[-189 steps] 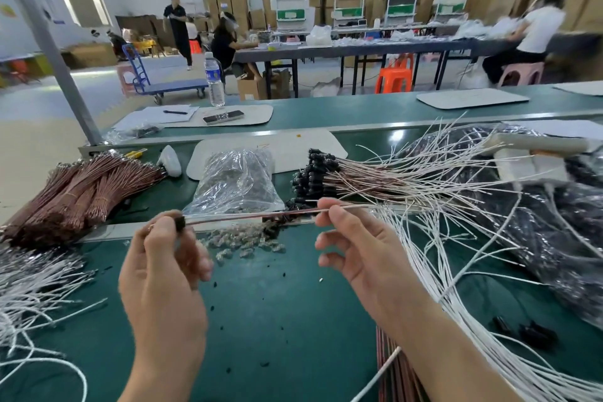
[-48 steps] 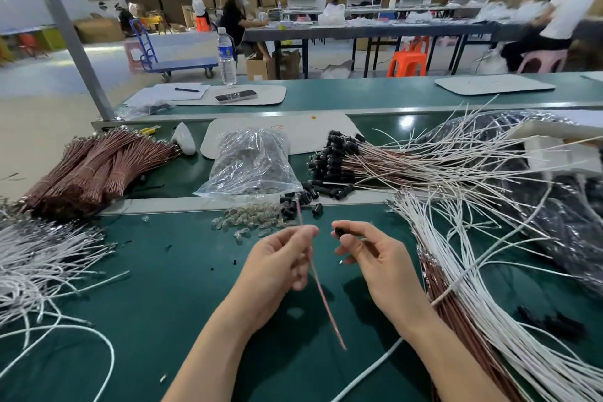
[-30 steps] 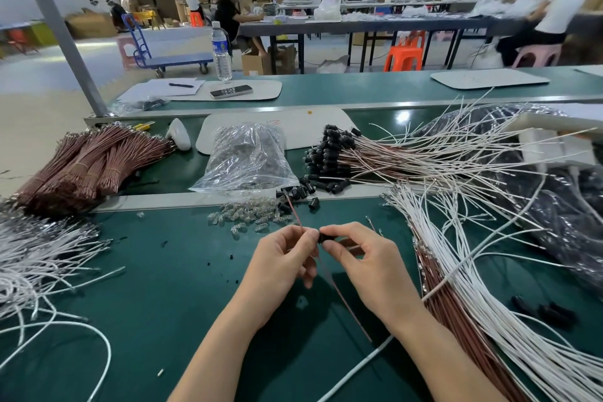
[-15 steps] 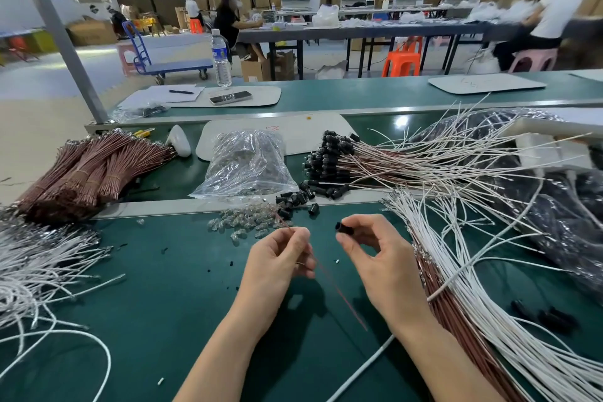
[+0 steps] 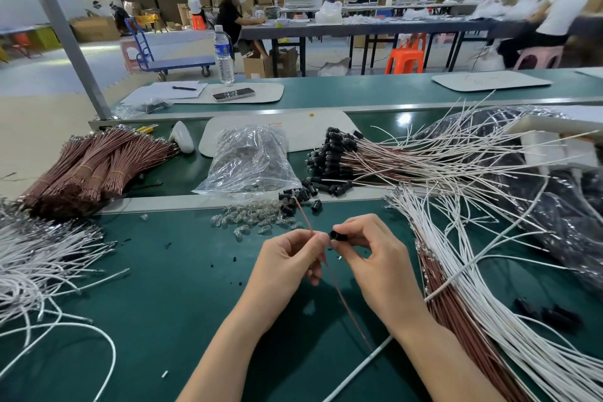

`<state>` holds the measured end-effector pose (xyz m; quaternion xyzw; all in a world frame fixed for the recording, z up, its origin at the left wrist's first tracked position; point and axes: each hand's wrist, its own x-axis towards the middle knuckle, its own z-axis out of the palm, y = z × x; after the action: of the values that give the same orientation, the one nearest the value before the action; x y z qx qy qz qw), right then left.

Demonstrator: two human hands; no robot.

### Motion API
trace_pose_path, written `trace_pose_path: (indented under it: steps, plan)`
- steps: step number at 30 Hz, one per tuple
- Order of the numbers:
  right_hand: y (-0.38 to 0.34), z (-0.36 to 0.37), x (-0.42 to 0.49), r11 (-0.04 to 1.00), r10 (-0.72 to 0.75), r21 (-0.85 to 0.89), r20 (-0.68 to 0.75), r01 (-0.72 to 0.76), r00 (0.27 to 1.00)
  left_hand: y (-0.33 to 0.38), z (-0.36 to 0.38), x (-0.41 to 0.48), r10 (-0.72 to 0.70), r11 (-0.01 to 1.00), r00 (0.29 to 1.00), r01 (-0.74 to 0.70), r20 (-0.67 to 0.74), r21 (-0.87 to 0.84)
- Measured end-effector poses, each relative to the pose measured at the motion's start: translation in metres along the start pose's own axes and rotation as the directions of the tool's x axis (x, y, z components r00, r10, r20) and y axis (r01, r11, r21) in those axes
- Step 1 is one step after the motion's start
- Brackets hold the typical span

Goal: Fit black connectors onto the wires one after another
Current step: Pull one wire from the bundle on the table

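Note:
Over the green bench, my left hand [image 5: 288,263] pinches a thin brown wire [image 5: 346,303] that runs up past my fingers and down toward me. My right hand [image 5: 372,254] pinches a small black connector [image 5: 337,235] between thumb and fingers, its open end facing the left hand's fingertips. Connector and wire are very close; whether they touch is unclear. Loose black connectors [image 5: 301,196] lie just beyond my hands, next to a scatter of small clear parts [image 5: 251,220]. Finished wires with black connectors [image 5: 332,157] are piled behind them.
A clear plastic bag [image 5: 249,160] stands at centre back. Bundled brown wires [image 5: 94,166] lie at the left, white wires [image 5: 42,258] at the near left. White and brown wires [image 5: 483,297] fan along the right beside black bags [image 5: 554,215]. People work at far tables.
My hands have drawn together: the right hand brought the black connector down and left until it nearly meets the left hand's fingertips on the brown wire.

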<state>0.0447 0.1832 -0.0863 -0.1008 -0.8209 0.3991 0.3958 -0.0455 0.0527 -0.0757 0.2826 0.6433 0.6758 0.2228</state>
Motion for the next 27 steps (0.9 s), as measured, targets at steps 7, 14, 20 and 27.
trace_pose_path:
  steps: [7, 14, 20, 27]
  plan:
    - [0.0035, -0.0003, -0.0011, 0.986, -0.113, -0.116, 0.043, 0.117, 0.993, 0.0001, -0.0001, -0.0002, -0.014, 0.999, 1.0, 0.014, 0.002, 0.037]
    - [0.0017, -0.0021, -0.0017, 0.981, -0.128, -0.132, 0.083, 0.139, 0.988, 0.0, -0.0002, 0.0002, -0.012, 1.0, 1.0, 0.011, 0.019, 0.028]
    - [0.0026, -0.0013, -0.002, 0.985, -0.093, -0.135, 0.096, 0.106, 0.991, -0.0013, -0.0018, 0.0011, -0.028, 0.998, 0.999, 0.026, 0.033, 0.062]
    - [0.0033, -0.0031, -0.0004, 0.994, 0.098, 0.033, 0.144, -0.104, 0.985, -0.0079, -0.004, 0.0035, -0.022, 0.991, 0.997, 0.012, 0.075, 0.134]
